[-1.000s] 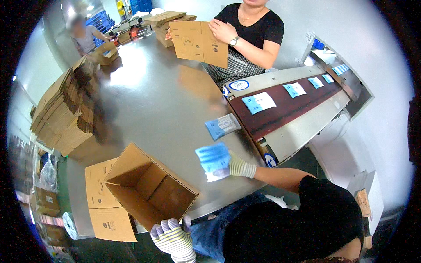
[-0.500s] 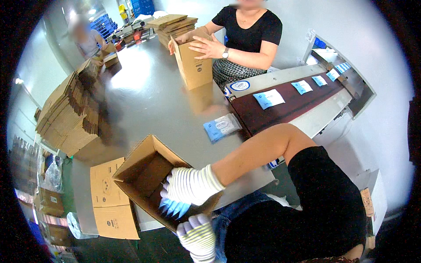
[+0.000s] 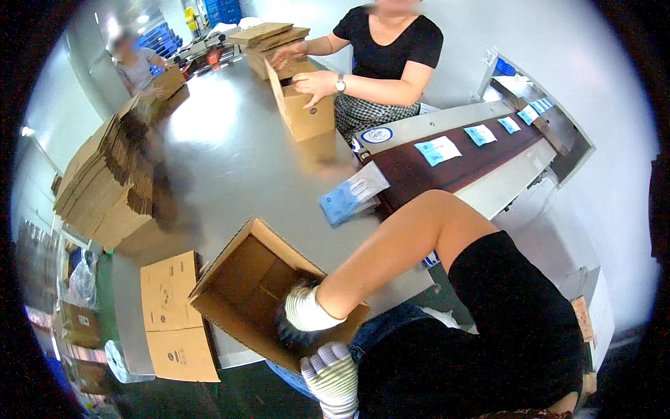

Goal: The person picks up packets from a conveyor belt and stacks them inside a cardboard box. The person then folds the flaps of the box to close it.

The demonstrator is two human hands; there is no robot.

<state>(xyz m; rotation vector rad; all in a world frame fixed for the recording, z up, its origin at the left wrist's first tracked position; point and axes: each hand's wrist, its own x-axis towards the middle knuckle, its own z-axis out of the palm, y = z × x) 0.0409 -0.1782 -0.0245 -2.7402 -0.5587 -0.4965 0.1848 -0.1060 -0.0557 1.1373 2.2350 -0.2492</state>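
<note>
An open brown cardboard box (image 3: 237, 279) lies tilted on the near edge of the grey table (image 3: 230, 160), its mouth facing up toward me. My right hand (image 3: 307, 312), in a white glove, reaches deep into the box; its fingers are hidden in the dark interior, so whatever it holds cannot be seen. My left hand (image 3: 332, 378), in a striped white glove, grips the box's near lower edge from below. A small pile of blue-and-white packets (image 3: 352, 195) lies on the table beyond the box.
A dark conveyor belt (image 3: 453, 174) on the right carries more blue packets (image 3: 437, 149). Across the table a person folds another carton (image 3: 307, 112). Stacks of flat cardboard (image 3: 105, 188) line the left side, and flat cartons (image 3: 171, 314) lie beside my box.
My right hand carried a blue packet from the table's edge to the box and has sunk inside it. The person opposite has unfolded a flat carton into an upright box.
</note>
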